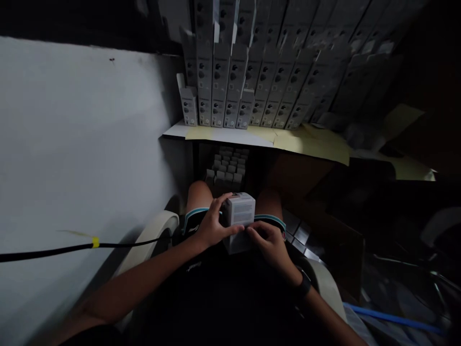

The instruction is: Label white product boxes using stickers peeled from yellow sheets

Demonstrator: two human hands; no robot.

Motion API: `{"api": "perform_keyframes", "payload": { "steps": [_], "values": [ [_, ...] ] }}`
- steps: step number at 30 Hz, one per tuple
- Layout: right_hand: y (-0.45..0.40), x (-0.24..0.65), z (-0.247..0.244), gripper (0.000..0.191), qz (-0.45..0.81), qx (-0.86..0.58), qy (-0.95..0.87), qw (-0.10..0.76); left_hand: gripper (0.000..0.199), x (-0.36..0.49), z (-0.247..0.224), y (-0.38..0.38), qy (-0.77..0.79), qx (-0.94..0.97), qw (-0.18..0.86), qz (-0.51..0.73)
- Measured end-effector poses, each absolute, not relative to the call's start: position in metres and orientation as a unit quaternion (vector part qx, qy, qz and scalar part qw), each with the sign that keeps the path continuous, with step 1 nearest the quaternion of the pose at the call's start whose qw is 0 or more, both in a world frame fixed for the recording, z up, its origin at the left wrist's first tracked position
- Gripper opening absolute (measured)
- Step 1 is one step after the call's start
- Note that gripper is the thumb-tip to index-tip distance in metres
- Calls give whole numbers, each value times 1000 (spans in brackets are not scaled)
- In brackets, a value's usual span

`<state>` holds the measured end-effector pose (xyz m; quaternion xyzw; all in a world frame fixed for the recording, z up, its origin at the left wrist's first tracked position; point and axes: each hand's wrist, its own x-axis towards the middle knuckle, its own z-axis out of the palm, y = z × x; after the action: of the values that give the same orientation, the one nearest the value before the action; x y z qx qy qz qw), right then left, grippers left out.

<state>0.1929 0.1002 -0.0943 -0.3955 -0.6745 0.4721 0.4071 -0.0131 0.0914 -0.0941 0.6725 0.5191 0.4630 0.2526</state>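
A small white carton (242,211) with lines of printed text on its side rests on my lap, between my thighs. My left hand (215,226) grips it from the left, fingers over the top edge and thumb across the front. Close by on the right, my right hand (267,239) has thumb and index finger pinched together at the carton's front edge. Whatever those fingertips hold, if anything, is too small to make out. The carton's underside and far side are hidden.
Tall stacks of printed boxes (234,91) stand on a shelf (230,136) ahead, with yellow paper (309,144) along its edge. Below are several open-topped cartons (230,166). A black cable (54,252) runs in from the left past the chair armrest (158,230). A white wall (82,144) is at left.
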Motion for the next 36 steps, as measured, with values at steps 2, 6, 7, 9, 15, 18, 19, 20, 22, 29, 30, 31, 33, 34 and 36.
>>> {"api": "perform_keyframes", "payload": {
  "steps": [2, 6, 7, 9, 15, 18, 19, 20, 22, 29, 30, 31, 33, 34, 36],
  "values": [
    [100, 196, -98, 30, 488, -401, -671, 390, 94, -11, -104, 94, 510, 655, 316, 458],
    [95, 204, -107, 30, 499, -417, -669, 359, 92, -11, -128, 99, 486, 612, 436, 447],
    [94, 207, -108, 30, 491, -422, -672, 359, 90, -11, -134, 101, 484, 597, 450, 456],
    [91, 213, -109, 27, 452, -427, -691, 369, 79, -14, -144, 106, 496, 554, 465, 480],
    [89, 219, -104, 18, 388, -321, -780, 371, 66, -23, -162, 120, 528, 494, 489, 488],
    [93, 216, -113, 19, 433, -304, -773, 351, 74, -25, -162, 120, 514, 526, 487, 471],
    [95, 215, -118, 19, 451, -307, -762, 349, 81, -26, -163, 119, 510, 542, 487, 456],
    [97, 215, -122, 19, 471, -313, -746, 351, 92, -27, -163, 118, 505, 561, 487, 440],
    [101, 214, -130, 20, 507, -331, -711, 357, 120, -29, -166, 116, 490, 600, 479, 414],
    [108, 213, -132, 30, 578, -366, -628, 370, 159, -35, -176, 112, 487, 729, 386, 287],
    [108, 213, -132, 30, 579, -365, -626, 373, 160, -35, -175, 111, 489, 735, 380, 275],
    [108, 213, -132, 30, 578, -364, -627, 375, 161, -35, -173, 110, 491, 739, 377, 266],
    [108, 212, -134, 29, 570, -361, -635, 376, 152, -33, -167, 108, 503, 737, 376, 249],
    [108, 212, -136, 27, 564, -359, -642, 376, 144, -32, -164, 107, 514, 733, 377, 239],
    [109, 212, -139, 23, 549, -354, -659, 373, 125, -29, -156, 107, 538, 723, 376, 216]
  ]
}}
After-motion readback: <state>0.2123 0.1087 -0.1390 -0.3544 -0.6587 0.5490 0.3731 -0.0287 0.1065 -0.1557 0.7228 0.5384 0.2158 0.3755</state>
